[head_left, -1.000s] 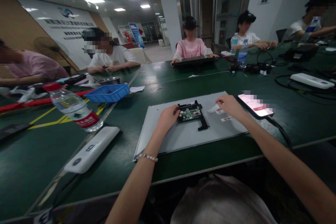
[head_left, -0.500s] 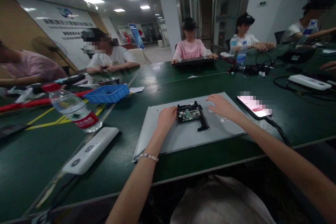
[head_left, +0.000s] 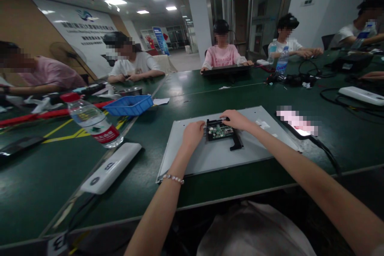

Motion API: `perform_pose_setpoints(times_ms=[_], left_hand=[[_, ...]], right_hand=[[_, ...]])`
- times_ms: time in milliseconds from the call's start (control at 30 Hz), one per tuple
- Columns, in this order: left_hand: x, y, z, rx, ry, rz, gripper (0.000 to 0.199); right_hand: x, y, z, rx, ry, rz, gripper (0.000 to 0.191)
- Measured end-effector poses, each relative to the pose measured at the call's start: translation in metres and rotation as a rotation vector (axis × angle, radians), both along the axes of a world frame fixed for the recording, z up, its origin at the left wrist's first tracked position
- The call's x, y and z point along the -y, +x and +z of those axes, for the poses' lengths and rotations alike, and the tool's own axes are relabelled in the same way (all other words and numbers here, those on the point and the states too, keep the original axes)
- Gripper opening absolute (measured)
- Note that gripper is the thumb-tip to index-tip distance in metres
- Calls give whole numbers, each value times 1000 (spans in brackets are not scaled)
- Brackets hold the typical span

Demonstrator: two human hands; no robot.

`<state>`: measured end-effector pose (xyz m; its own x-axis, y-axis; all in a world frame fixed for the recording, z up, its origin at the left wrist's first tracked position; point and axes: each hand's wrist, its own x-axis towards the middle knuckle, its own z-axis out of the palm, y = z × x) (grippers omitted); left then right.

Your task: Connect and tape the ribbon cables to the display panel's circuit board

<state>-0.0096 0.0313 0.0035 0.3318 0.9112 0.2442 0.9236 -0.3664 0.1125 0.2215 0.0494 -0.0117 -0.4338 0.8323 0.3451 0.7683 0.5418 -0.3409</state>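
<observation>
A flat grey panel (head_left: 207, 160) lies on the table in front of me. On it sits a black plastic frame (head_left: 236, 143) around a green circuit board (head_left: 220, 131), with an arm of the frame sticking out toward me. My left hand (head_left: 193, 135) pinches the frame's left edge, fingers closed. At the frame's upper right corner, the bent fingers of my right hand (head_left: 235, 120) close on its top edge; their tips are partly hidden.
A water bottle (head_left: 93, 122), a white power bank (head_left: 112, 168) and a blue tray (head_left: 130, 106) stand to the left. On the right lies a lit phone (head_left: 295, 124) with a cable. Several people sit around the green table (head_left: 204, 94).
My right hand has moved left from above the panel onto the frame's upper right corner. The left hand stays at the frame's left edge. The view has shifted slightly.
</observation>
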Motion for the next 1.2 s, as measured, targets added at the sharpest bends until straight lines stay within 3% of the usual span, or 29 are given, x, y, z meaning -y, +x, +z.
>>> perform_pose_setpoints(times_ms=[367,533,633,900,1067,1200], left_hand=[[-2,-6,7,36,-60,-75,42],[-1,-7,10,59,-69,-65,42],[-2,-8,10,62,-63,-77,42],[-4,-12,7,-1,-84,-183,44],[-1,-13,10,-151,-90,-159,46],[1,-14,13,-218,-91,-139,47]], right_hand=[[0,-1,-1,14,11,-137,27],[5,19,10,-93,99,-207,28],[7,38,9,-56,65,-249,28],[8,64,2,-1,-135,-197,31],[13,69,7,42,-132,-138,29],[16,61,4,153,-62,-170,29]])
